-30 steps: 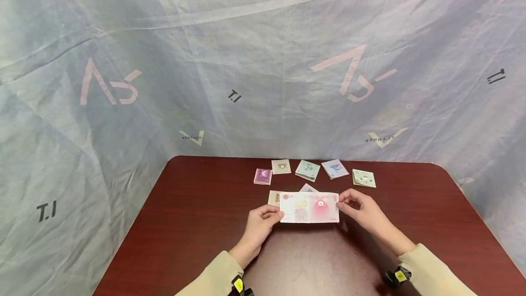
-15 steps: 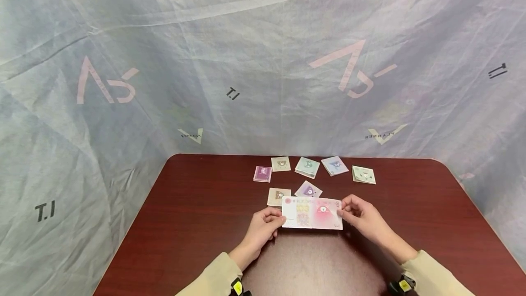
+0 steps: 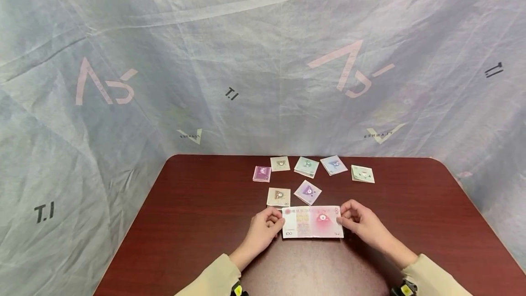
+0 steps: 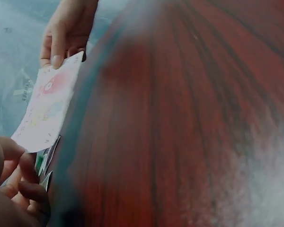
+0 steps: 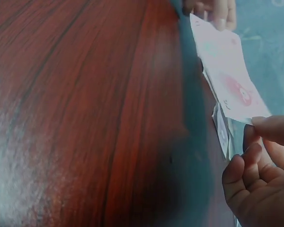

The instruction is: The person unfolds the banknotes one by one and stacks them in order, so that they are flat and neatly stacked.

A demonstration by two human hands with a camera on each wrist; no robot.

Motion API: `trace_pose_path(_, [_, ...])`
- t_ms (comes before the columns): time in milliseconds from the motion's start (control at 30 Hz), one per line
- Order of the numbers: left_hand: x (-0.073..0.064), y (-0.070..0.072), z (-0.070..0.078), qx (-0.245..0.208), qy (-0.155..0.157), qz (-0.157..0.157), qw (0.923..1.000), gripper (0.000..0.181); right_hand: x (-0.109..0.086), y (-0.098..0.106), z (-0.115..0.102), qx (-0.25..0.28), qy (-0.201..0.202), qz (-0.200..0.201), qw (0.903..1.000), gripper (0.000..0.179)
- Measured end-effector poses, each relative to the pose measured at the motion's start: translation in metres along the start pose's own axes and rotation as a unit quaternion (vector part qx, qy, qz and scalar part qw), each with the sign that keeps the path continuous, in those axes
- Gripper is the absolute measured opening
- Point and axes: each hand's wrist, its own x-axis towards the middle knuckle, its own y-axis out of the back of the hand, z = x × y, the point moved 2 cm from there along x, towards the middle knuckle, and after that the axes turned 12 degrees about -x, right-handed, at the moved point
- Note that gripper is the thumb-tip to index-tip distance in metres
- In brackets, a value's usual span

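Note:
A pink-and-white play banknote [image 3: 312, 222] marked 100, with a cartoon figure on it, is stretched flat between my two hands, unfolded. My left hand [image 3: 260, 231] pinches its left end between thumb and fingers. At the opposite end, my right hand [image 3: 365, 225] pinches the edge in the same way. Both wrist views show the note [image 4: 49, 104] raised above the table and tilted. Just behind it lie a folded brown note [image 3: 279, 197], its near edge close to the held note, and a folded purple note [image 3: 308, 192].
Farther back on the dark red table [image 3: 197, 209] lie a magenta folded note [image 3: 261, 173], a beige one [image 3: 280, 164], a teal one [image 3: 306, 167], a blue one [image 3: 334, 165] and a green one [image 3: 362, 174]. A grey printed cloth [image 3: 263, 58] hangs around the table.
Both hands have brought the pink banknote lower and nearer to me. The brown and purple folded notes behind it have come into fuller view. The grips look unchanged.

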Motion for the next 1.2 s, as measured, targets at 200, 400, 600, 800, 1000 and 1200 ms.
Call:
trace_pose_path(200, [0.003, 0.002, 0.003, 0.121, -0.067, 0.003, 0.9904, 0.016, 0.002, -0.003, -0.001, -0.034, 0.025, -0.014, 0.999, 0.03])
trace_pose_path(400, [0.003, 0.003, 0.003, 0.196, -0.129, -0.03, 0.9716, 0.021, 0.003, -0.008, -0.001, -0.124, 0.08, -0.005, 0.9891, 0.019])
trace_pose_path(600, [0.002, 0.002, 0.001, 0.26, -0.151, -0.058, 0.9519, 0.018, 0.001, -0.013, -0.002, -0.163, 0.096, -0.027, 0.9815, 0.016])
trace_pose_path(800, [-0.001, 0.001, 0.002, 0.278, -0.165, -0.073, 0.9435, 0.018, 0.0, -0.017, -0.002, -0.183, 0.116, -0.028, 0.9758, 0.018])
trace_pose_path(1000, [-0.002, 0.001, 0.004, 0.289, -0.171, -0.075, 0.9389, 0.018, 0.001, -0.019, -0.002, -0.191, 0.128, -0.026, 0.9728, 0.019])
trace_pose_path(1200, [-0.004, 0.0, 0.003, 0.285, -0.128, -0.086, 0.9461, 0.015, -0.003, -0.02, 0.0, -0.195, 0.13, -0.027, 0.9717, 0.02])
